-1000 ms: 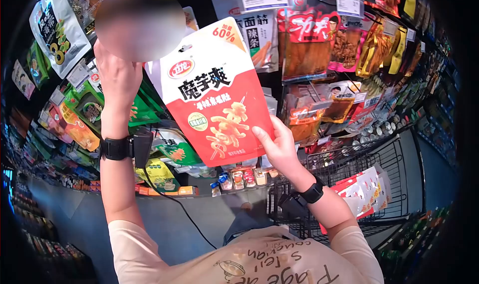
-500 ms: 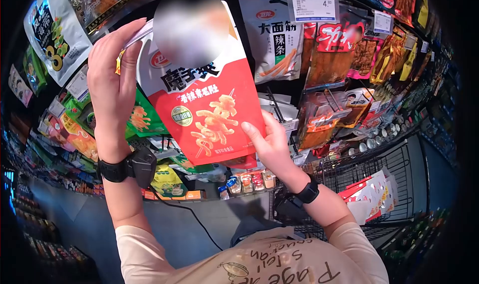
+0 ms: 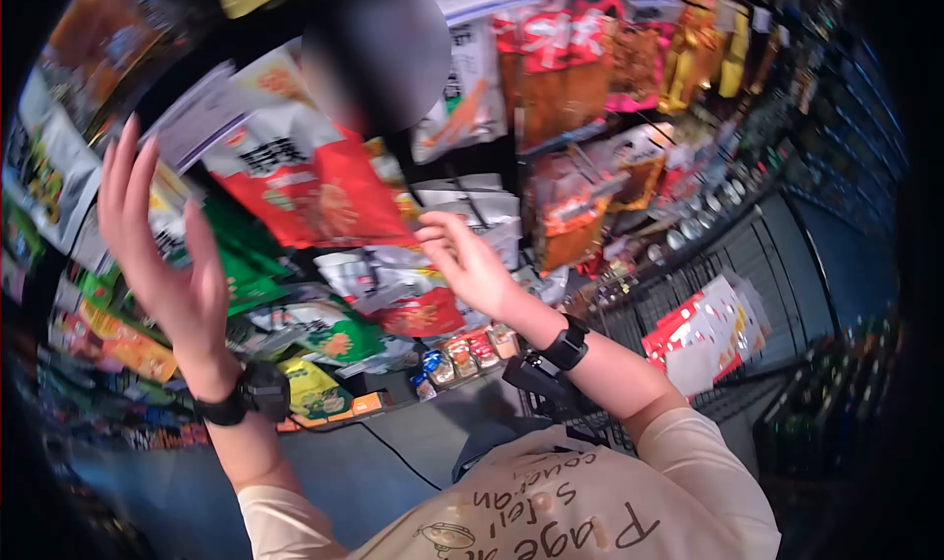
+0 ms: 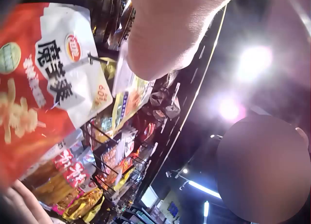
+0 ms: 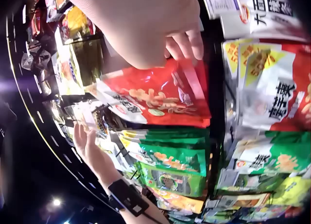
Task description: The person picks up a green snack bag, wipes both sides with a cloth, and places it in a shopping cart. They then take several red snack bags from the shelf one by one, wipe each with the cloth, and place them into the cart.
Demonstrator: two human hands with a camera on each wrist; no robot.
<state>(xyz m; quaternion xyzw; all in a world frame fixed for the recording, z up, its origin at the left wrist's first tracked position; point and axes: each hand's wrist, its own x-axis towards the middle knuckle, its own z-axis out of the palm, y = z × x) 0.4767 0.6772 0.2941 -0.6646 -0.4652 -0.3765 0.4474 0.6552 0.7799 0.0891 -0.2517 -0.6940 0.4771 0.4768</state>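
A red and white snack bag (image 3: 295,181) hangs on the rack behind a price tag (image 3: 197,117). In the left wrist view the bag (image 4: 48,88) fills the left side, with a hook at its hanging hole. Left of the bag, my left hand (image 3: 167,255) is raised with fingers extended, holding nothing. My right hand (image 3: 472,270) is at the bag's lower right corner, fingers loosely bent; in the right wrist view the fingers of that hand (image 5: 184,45) rest against the red bag's edge (image 5: 165,95). A blurred patch hides part of the bag's upper right.
Green bags (image 3: 246,265) hang below, and more snack bags (image 3: 570,78) hang to the right. A wire cart (image 3: 777,245) holding red and white packages (image 3: 703,334) stands at the right. Small jars (image 3: 462,353) line the low shelf. A cable (image 3: 393,452) runs below my left wrist.
The bag that both hands held is now on the rack. My left hand has let go and moved left and down; my right hand has moved left and loosened its grip. The view has shifted.
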